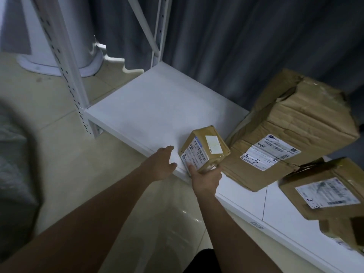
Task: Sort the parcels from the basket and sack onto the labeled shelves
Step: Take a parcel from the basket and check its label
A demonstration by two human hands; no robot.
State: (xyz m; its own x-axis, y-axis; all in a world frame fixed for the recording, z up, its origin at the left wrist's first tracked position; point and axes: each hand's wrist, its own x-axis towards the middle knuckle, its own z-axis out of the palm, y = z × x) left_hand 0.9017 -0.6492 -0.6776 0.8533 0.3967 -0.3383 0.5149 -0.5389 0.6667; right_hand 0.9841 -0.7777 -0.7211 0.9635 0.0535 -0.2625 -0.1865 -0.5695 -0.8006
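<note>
While the right hand (pixel 205 179) grips the small parcel (pixel 204 149) on the shelf's (pixel 149 107) front edge

left hand (pixel 162 164) hovers open just beside it, crumpled bigger box (pixel 291 131) sits to the right.

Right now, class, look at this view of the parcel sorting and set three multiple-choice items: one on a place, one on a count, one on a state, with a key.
1. Where does the small parcel sit?
A. On the floor tiles
B. At the front edge of the white shelf, left of the large crumpled box
C. On top of the large crumpled box

2. How many cardboard parcels with a white printed label facing the camera are on the shelf?
A. One
B. Three
C. Six

3. What is the left hand doing?
A. Open, holding nothing
B. Gripping the small parcel
C. Pressing on the crumpled box

Key: 1 B, its base rests on the shelf beside the crumpled box. 2 B, the small parcel, the crumpled box and the parcel at the right. 3 A, its fingers are spread beside the parcel; only the right hand grips it.
</note>
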